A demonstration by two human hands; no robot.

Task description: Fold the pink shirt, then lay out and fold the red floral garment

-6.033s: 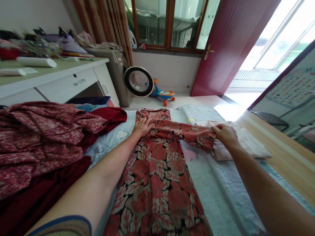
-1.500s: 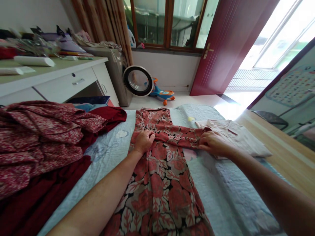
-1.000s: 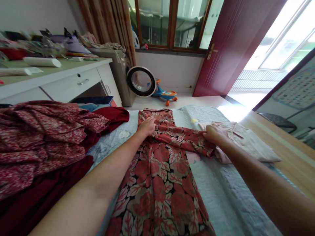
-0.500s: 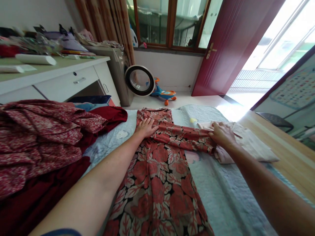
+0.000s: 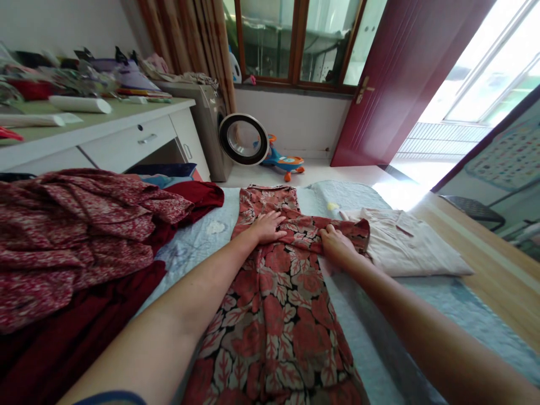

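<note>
A red floral dress [image 5: 291, 315] lies stretched out on a pale blue quilt [image 5: 358, 332], one side folded inward and its sleeve [image 5: 352, 228] reaching out to the right. My left hand [image 5: 269, 226] rests flat on the upper part of the dress, fingers spread. Partway along the sleeve, my right hand [image 5: 335, 243] is closed with its fingers curled on the fabric. The sleeve's cuff end touches or overlaps a folded cream shirt [image 5: 422, 244] at the right.
On the left, a heap of red patterned cloth [image 5: 84, 225] lies over dark red fabric [image 5: 97, 332]. Behind stand a cluttered white desk [image 5: 122, 135], a washing machine with its round door [image 5: 243, 139] swung out, and a blue-orange ride-on toy [image 5: 287, 163]. Wooden boards [image 5: 459, 225] border the quilt.
My right hand has moved left along the sleeve, from the cuff toward the body of the dress. My left hand has shifted slightly right and down, still flat on the dress.
</note>
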